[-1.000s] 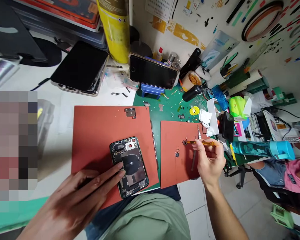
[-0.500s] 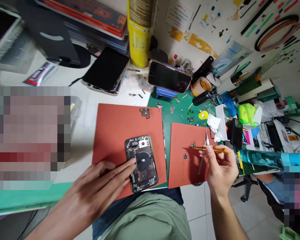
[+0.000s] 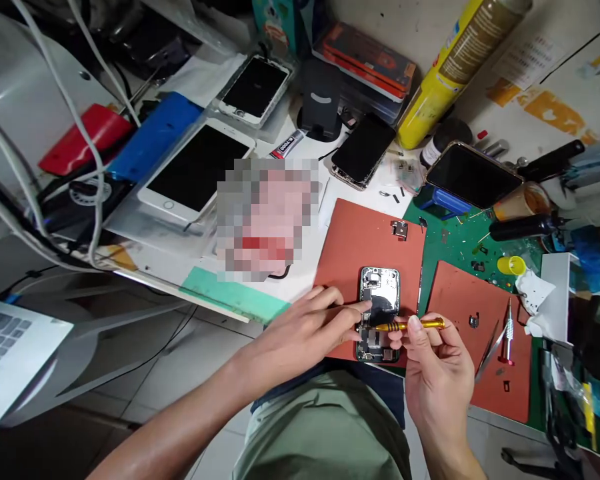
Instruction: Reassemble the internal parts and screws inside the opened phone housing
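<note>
An opened smartphone (image 3: 380, 300) with its inner parts exposed lies on a reddish-brown mat (image 3: 360, 230). My left hand (image 3: 315, 320) holds the phone at its left edge, with fingertips resting on the frame and inner parts. In my right hand (image 3: 435, 360) is a gold screwdriver (image 3: 420, 325), pinched between thumb and fingers and lying nearly level. Its tip is over the lower half of the phone, close to my left fingertips. Whether the tip touches a screw I cannot tell.
A second mat (image 3: 455, 287) carries tweezers (image 3: 489, 347), a silver screwdriver (image 3: 509, 333) and small parts. A metal phone part (image 3: 399, 230) lies on the first mat. Behind stand a propped phone (image 3: 473, 175) and a yellow can (image 3: 443, 73). More phones and screens lie left.
My right hand has brought the gold screwdriver left, from above the right mat to over the phone. My left hand stays at the phone's edge. The view has swung left.
</note>
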Demonstrator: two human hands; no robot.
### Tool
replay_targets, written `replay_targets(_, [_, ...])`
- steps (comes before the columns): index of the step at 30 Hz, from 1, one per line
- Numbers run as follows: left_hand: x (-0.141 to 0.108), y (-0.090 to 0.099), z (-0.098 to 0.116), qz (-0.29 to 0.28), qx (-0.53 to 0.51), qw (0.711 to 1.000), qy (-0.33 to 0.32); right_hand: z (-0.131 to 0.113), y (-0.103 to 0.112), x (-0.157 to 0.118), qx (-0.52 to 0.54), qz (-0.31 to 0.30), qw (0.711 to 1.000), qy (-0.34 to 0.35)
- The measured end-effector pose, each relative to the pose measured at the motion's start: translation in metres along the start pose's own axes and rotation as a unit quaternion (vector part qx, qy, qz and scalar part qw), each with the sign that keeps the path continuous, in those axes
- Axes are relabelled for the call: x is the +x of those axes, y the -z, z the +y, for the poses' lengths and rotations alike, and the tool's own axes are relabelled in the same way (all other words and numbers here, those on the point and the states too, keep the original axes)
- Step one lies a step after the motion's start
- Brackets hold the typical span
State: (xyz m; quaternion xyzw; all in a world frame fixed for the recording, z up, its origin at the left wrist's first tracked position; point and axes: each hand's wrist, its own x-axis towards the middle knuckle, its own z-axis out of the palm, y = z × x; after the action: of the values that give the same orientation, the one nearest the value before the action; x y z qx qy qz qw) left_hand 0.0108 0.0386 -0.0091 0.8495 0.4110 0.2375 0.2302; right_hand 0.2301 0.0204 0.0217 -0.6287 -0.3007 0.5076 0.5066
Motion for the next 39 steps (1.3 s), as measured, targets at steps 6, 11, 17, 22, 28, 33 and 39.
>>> replay_targets(6, [0.0,0.002,-0.001,-0.027,-0.023,0.999,0.017,0.002,-0.004,-0.001,-0.002,0.005,1.0,0.001])
replay_targets(11, [0.0,0.005,0.0,-0.03,-0.013,0.999,0.013,0.005,-0.005,-0.006,-0.009,0.018,0.999,0.031])
replay_targets(17, [0.001,0.001,-0.001,0.007,0.01,1.0,-0.01,0.008,0.004,-0.027,-0.097,0.024,0.956,0.275])
replay_targets(22, [0.0,-0.003,-0.003,0.018,0.018,0.999,-0.025,0.012,0.005,-0.034,-0.162,-0.043,0.903,0.395])
replay_targets(28, [0.0,-0.002,-0.002,0.011,0.022,0.999,-0.02,0.013,0.003,-0.034,-0.192,-0.032,0.887,0.418])
replay_targets(33, [0.0,-0.001,-0.002,0.01,0.024,0.999,-0.02,0.012,0.002,-0.034,-0.196,-0.025,0.885,0.421])
replay_targets(39, [0.001,0.0,-0.001,0.009,0.026,0.999,-0.018,0.014,0.004,-0.033,-0.209,-0.015,0.888,0.409])
